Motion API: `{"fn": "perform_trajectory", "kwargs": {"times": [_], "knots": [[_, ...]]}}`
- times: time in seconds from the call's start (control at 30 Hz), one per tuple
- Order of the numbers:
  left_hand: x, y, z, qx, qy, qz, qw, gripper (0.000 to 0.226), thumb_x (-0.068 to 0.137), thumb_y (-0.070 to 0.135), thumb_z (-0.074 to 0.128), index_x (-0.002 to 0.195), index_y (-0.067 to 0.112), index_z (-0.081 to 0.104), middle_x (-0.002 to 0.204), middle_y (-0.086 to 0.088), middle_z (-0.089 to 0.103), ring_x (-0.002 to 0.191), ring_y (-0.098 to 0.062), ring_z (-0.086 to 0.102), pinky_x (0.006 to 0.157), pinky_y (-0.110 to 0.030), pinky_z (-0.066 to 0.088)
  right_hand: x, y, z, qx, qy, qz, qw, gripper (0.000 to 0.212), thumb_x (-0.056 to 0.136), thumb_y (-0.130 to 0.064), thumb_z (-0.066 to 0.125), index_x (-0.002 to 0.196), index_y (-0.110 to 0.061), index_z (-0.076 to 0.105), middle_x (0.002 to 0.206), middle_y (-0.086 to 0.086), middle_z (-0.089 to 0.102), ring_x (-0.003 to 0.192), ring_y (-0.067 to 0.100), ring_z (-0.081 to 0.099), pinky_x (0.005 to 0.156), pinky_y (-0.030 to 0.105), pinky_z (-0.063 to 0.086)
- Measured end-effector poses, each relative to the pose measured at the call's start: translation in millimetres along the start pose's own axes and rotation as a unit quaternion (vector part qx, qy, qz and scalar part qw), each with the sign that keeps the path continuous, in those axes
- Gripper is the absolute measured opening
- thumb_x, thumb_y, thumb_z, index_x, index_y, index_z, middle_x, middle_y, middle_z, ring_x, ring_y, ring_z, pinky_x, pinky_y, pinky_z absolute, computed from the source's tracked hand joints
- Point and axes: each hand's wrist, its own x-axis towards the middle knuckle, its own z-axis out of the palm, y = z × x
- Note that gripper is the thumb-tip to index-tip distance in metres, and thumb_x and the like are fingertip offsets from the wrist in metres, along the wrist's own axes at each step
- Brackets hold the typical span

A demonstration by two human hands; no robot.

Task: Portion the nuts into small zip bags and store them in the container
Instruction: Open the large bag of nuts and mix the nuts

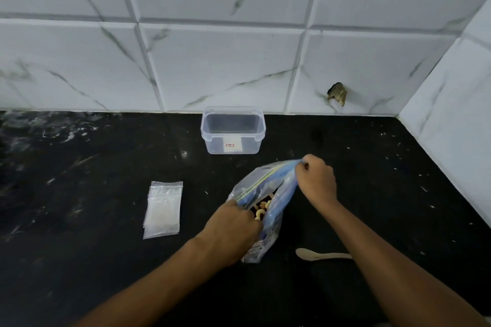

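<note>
A large clear zip bag (261, 188) with blue printing stands on the black counter, its mouth pulled apart. Pale and dark nuts (261, 208) show inside it. My left hand (233, 225) grips the near edge of the bag's mouth. My right hand (316, 178) pinches the far corner of the zip strip. A stack of small clear zip bags (163, 208) lies flat to the left. An open clear plastic container (233, 130) with a white label stands against the wall, behind the bag; nothing shows inside it.
A pale wooden spoon (318, 254) lies on the black counter (79, 194) just right of the big bag, partly under my right forearm. White marble tiles (212, 61) close off the back and the right side, forming a corner.
</note>
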Motion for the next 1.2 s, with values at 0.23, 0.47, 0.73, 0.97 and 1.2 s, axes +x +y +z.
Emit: {"fn": "perform_trajectory", "kwargs": {"times": [0.23, 0.47, 0.73, 0.97, 1.2], "knots": [[2, -13, -1, -0.234, 0.259, -0.198, 0.916, 0.039, 0.095, 0.048, 0.043, 0.119, 0.024, 0.062, 0.111, 0.001, 0.064, 0.099, -0.016, 0.060, 0.084, -0.033, 0.051, -8, 6, -13, 0.197, -0.159, 0.174, 0.952, 0.067, 0.088, -0.032, 0.064, 0.145, -0.024, 0.029, 0.129, 0.008, 0.053, 0.103, 0.022, 0.061, 0.070, 0.035, 0.057], [43, -33, 8, -0.326, -0.024, -0.313, 0.892, 0.026, 0.096, 0.039, 0.054, 0.107, 0.017, 0.060, 0.092, -0.001, 0.065, 0.081, -0.016, 0.064, 0.069, -0.032, 0.053, -40, -2, 13, 0.224, -0.178, 0.119, 0.951, 0.033, 0.091, -0.010, 0.055, 0.119, -0.026, 0.048, 0.109, 0.002, 0.063, 0.094, 0.018, 0.065, 0.083, 0.045, 0.058], [37, -69, 1, -0.866, 0.048, -0.375, 0.327, 0.013, 0.096, 0.006, 0.052, 0.099, 0.005, 0.065, 0.089, -0.013, 0.062, 0.074, -0.019, 0.059, 0.065, -0.034, 0.057, -41, 10, -14, 0.365, -0.153, 0.173, 0.902, 0.035, 0.091, -0.002, 0.045, 0.111, -0.028, 0.056, 0.111, 0.009, 0.059, 0.100, 0.028, 0.064, 0.086, 0.053, 0.055], [35, -62, 6, -0.818, -0.068, -0.419, 0.388, 0.024, 0.095, 0.024, 0.057, 0.109, 0.006, 0.062, 0.096, -0.018, 0.067, 0.085, -0.028, 0.064, 0.072, -0.042, 0.054, -48, 16, 2, 0.137, -0.195, 0.138, 0.961, 0.017, 0.092, -0.013, 0.049, 0.104, -0.022, 0.057, 0.104, 0.005, 0.062, 0.088, 0.018, 0.065, 0.082, 0.044, 0.058], [48, -70, 5, -0.700, -0.020, -0.334, 0.631, 0.011, 0.095, 0.025, 0.059, 0.094, 0.015, 0.061, 0.102, -0.010, 0.063, 0.089, -0.020, 0.062, 0.080, -0.037, 0.055, -30, -21, 17, -0.054, -0.148, -0.132, 0.979, 0.027, 0.092, -0.027, 0.059, 0.119, -0.027, 0.054, 0.113, -0.003, 0.058, 0.101, 0.016, 0.059, 0.081, 0.032, 0.052]]}}
